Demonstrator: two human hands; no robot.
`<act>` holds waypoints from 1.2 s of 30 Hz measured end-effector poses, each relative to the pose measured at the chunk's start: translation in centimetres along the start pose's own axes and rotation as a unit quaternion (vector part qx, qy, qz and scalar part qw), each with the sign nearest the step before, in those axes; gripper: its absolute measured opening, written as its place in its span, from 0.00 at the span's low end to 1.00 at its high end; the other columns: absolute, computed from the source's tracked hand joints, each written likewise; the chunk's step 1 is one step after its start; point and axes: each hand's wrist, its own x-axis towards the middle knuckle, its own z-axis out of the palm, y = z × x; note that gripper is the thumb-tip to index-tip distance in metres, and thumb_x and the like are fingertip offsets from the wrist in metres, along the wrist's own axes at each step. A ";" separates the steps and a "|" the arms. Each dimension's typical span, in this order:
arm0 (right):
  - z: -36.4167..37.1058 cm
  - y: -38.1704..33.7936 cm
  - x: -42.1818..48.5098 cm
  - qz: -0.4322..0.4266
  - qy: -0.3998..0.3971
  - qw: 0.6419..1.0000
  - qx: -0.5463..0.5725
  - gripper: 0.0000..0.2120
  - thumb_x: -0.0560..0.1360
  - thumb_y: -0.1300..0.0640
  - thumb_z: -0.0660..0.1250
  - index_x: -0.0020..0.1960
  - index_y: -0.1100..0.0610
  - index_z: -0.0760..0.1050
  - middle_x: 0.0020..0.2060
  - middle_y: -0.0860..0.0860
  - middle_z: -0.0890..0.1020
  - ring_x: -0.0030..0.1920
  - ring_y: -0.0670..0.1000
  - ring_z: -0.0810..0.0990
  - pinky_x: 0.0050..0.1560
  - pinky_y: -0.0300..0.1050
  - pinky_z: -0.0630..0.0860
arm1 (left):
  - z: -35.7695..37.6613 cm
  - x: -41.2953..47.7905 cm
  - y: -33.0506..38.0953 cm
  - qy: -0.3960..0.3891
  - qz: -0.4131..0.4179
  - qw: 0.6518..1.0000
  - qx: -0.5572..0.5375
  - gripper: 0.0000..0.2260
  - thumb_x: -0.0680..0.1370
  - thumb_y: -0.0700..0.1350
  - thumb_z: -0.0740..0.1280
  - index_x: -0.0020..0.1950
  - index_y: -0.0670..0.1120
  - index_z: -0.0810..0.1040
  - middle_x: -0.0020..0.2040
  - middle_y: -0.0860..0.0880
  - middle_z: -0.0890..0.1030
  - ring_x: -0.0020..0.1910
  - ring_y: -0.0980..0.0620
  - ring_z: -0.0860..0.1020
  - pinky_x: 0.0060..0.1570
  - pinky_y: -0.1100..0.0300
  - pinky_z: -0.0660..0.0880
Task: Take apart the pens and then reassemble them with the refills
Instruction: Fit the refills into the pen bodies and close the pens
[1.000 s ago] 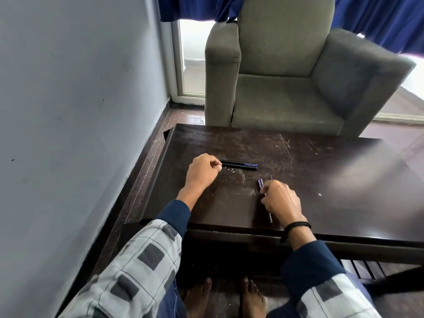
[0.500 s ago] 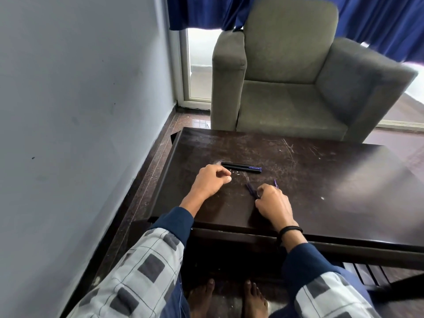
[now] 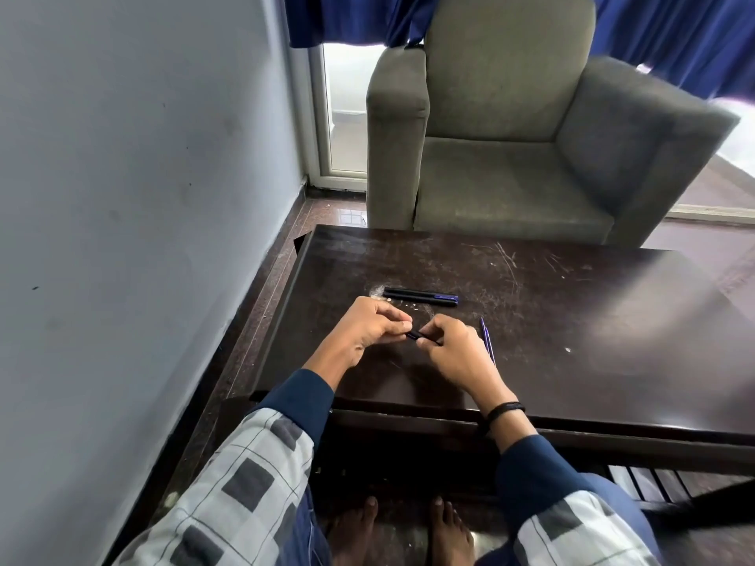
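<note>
Both of my hands meet above the dark wooden table (image 3: 572,328). My left hand (image 3: 367,328) and my right hand (image 3: 453,353) each pinch one end of a short dark pen part (image 3: 414,336), held level just over the tabletop. Most of this part is hidden by my fingers. Two black pens with blue ends (image 3: 421,298) lie side by side beyond my hands. Thin blue refills (image 3: 487,341) lie on the table right of my right hand, partly hidden by it.
A grey armchair (image 3: 510,157) stands right behind the table's far edge. A grey wall (image 3: 143,239) runs close along the left side. Blue curtains (image 3: 674,34) hang at the back. My bare feet (image 3: 400,533) rest under the table's front edge.
My left hand has moved right from near the black pens and my right hand has risen off the table. They now hold the dark pen part between them.
</note>
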 end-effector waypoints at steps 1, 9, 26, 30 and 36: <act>0.1 -0.1 -0.1 -0.009 0.008 1.000 -0.003 0.04 0.75 0.52 0.71 0.45 0.48 0.76 0.43 0.50 0.84 0.47 0.54 0.82 0.49 0.49 0.77 | 0.1 0.0 0.0 0.000 -0.001 1.000 -0.011 0.06 0.74 0.28 0.73 0.51 0.32 0.84 0.45 0.42 0.83 0.46 0.49 0.84 0.45 0.60 0.84; 0.7 -1.2 -0.6 -0.054 0.041 0.996 -0.066 0.05 0.80 0.49 0.64 0.50 0.49 0.70 0.48 0.54 0.84 0.47 0.62 0.81 0.42 0.51 0.75 | 0.2 -0.1 0.2 0.007 -0.014 0.996 -0.090 0.04 0.77 0.29 0.70 0.49 0.35 0.83 0.47 0.41 0.84 0.47 0.48 0.85 0.44 0.59 0.84; -0.3 -0.1 0.5 0.014 0.034 0.999 -0.038 0.14 0.77 0.40 0.67 0.44 0.49 0.72 0.43 0.51 0.83 0.46 0.56 0.81 0.46 0.51 0.77 | -0.8 0.5 0.3 0.075 0.013 0.996 -0.051 0.07 0.75 0.34 0.76 0.51 0.37 0.82 0.44 0.42 0.84 0.43 0.48 0.86 0.42 0.60 0.84; -1.6 1.4 1.1 0.070 0.014 0.997 -0.024 0.11 0.78 0.42 0.66 0.45 0.50 0.75 0.41 0.49 0.84 0.48 0.55 0.82 0.48 0.48 0.74 | -1.8 1.5 -0.4 0.154 0.042 0.983 0.090 0.07 0.74 0.41 0.78 0.48 0.43 0.82 0.45 0.42 0.86 0.40 0.50 0.86 0.49 0.52 0.84; -2.7 1.3 1.4 0.131 0.059 0.964 0.223 0.12 0.76 0.47 0.71 0.40 0.55 0.82 0.30 0.46 0.81 0.37 0.50 0.79 0.44 0.49 0.77 | -0.2 1.3 -0.9 0.108 0.020 0.932 0.344 0.09 0.76 0.53 0.75 0.46 0.52 0.77 0.47 0.50 0.85 0.43 0.51 0.84 0.50 0.55 0.79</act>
